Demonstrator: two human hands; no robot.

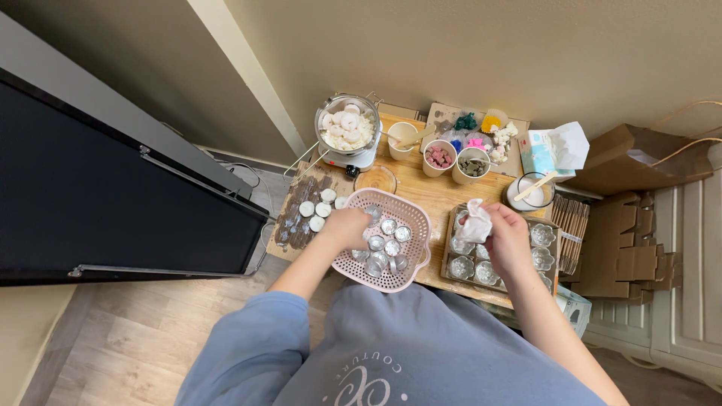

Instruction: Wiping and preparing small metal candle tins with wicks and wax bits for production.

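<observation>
Cups [385,244], small shiny metal ones, lie heaped in the pink basket [414,262] at the near edge of the counter [436,194]. My left hand [344,228] reaches over the basket's left rim, fingers curled down among them; I cannot tell whether they have closed on one. I judge them light, thin-walled, easily dented and slick, best pinched by the rim. Right of the basket, my right hand [508,239] has its grip clamped on a crumpled white cloth [475,222] over a tray [556,244] of glass moulds. Left of the basket, white candles [316,210] sit on a dark board. Beyond the basket stand a wax pot [347,129], paper tubs [439,157] and a tissue box [538,153].
</observation>
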